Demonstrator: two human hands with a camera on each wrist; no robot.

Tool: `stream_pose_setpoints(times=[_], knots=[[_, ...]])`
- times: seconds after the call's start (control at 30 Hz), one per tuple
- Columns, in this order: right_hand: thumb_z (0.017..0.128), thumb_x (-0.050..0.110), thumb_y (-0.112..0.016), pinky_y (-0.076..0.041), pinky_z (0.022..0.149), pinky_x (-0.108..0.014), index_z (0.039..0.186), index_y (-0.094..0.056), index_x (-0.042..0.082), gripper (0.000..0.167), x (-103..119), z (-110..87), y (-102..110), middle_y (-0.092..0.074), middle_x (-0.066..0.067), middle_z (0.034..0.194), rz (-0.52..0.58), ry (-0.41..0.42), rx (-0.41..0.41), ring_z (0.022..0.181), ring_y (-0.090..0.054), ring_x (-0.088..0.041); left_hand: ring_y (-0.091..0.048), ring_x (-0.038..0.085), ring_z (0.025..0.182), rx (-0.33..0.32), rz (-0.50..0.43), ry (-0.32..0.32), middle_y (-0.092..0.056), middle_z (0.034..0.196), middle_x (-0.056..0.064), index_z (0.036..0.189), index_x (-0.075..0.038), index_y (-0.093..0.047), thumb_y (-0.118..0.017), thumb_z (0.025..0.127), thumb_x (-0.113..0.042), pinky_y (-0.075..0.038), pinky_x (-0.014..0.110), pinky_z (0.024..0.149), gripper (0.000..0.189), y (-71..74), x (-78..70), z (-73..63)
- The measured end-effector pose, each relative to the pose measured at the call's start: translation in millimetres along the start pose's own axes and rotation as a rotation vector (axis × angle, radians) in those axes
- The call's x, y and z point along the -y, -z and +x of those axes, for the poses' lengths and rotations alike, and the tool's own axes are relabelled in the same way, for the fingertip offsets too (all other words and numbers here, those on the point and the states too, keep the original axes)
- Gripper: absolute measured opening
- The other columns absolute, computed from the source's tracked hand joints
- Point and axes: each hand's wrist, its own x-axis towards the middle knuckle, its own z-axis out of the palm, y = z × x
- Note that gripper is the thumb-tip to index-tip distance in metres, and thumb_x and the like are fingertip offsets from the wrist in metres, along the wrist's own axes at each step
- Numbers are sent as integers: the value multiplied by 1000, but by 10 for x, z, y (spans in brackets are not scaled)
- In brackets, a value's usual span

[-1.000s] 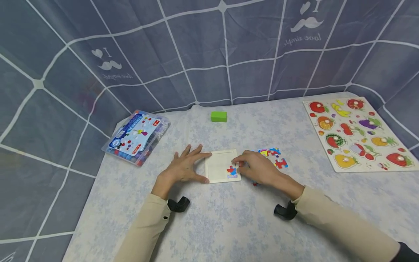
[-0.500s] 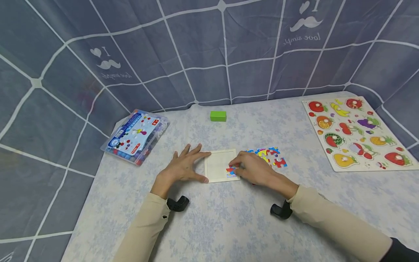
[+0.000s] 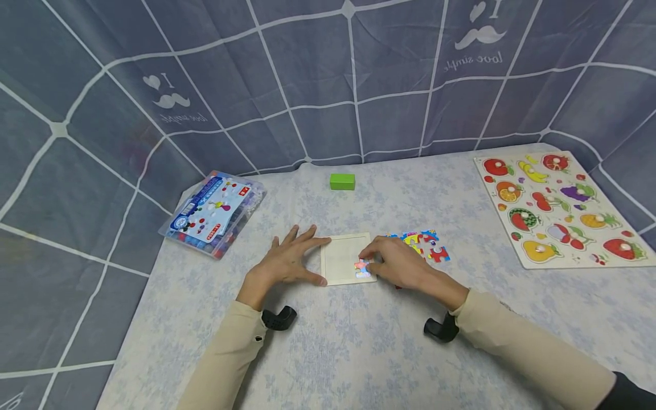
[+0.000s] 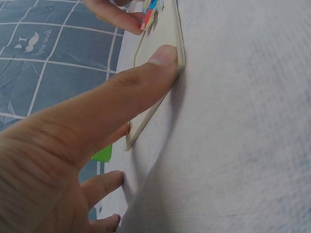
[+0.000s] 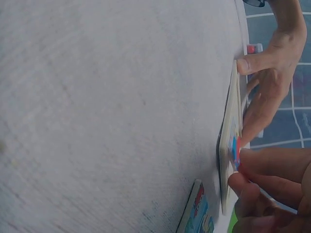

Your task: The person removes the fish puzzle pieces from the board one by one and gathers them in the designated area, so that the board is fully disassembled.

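Observation:
A square cream puzzle tray (image 3: 338, 259) lies on the table. My left hand (image 3: 290, 259) spans its left side with extended fingers, the thumb (image 4: 163, 58) pressing the near corner and the index finger touching the far one. At the tray's lower right, my right hand (image 3: 397, 262) pinches a red and blue jigsaw piece (image 3: 361, 269) between thumb and fingers. The left wrist view shows that piece (image 4: 149, 14) tilted; in the right wrist view the fingertips (image 5: 248, 162) cover much of it. More jigsaw pieces (image 3: 427, 245) lie to the right, partly hidden by my right hand.
A clear plastic case (image 3: 212, 213) with a printed label stands at the back left. Near the back edge sits a green block (image 3: 342, 181). A fruit picture board (image 3: 561, 210) lies at the right. A grey checked curtain (image 3: 328, 80) hangs behind the table.
My right hand has shifted slightly left, its fingers now over the piece's right side. The piece's surface now catches bright glare. The left hand and tray have stayed in place.

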Motion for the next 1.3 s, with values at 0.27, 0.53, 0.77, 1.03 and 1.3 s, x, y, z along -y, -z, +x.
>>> stream_pose_setpoints(times=[0.27,0.53,0.77,1.03,1.3], knots=[[85,3,-67,-45,47,-29,107,-73,10,23,1,-21,19,-69,-3,98,127,-31,2,64,-57,-12,-3,40,149,1,5,7,-16,164,5,151,-33,-41,-82,69,-59,-4,75,107,96,1,-8,5],[85,0,-68,-44,43,-28,101,-69,13,20,2,-43,17,-72,0,82,193,5,0,57,-60,-14,-3,41,148,-4,3,9,-17,163,5,150,-33,-41,-82,68,-59,-4,75,107,95,-8,-9,4],[87,3,-71,-42,38,-28,96,-68,15,15,5,-63,11,-73,-1,81,200,43,-20,37,-49,-11,-4,41,148,-11,0,4,-17,163,5,150,-33,-42,-82,68,-59,-5,75,107,95,-14,3,1],[86,6,-71,-44,45,-28,97,-71,16,15,-41,-146,75,-72,1,78,254,-26,-35,48,-52,-14,-4,41,148,-13,1,-1,-17,163,6,150,-32,-42,-82,68,-59,-5,75,107,95,-14,3,0],[87,7,-72,-38,44,-24,96,-75,13,12,-272,-352,238,-72,1,77,256,-40,-49,52,-53,-15,-2,41,148,-11,-16,-9,-16,163,5,151,-32,-41,-83,68,-59,-3,75,107,97,-13,9,-7]])
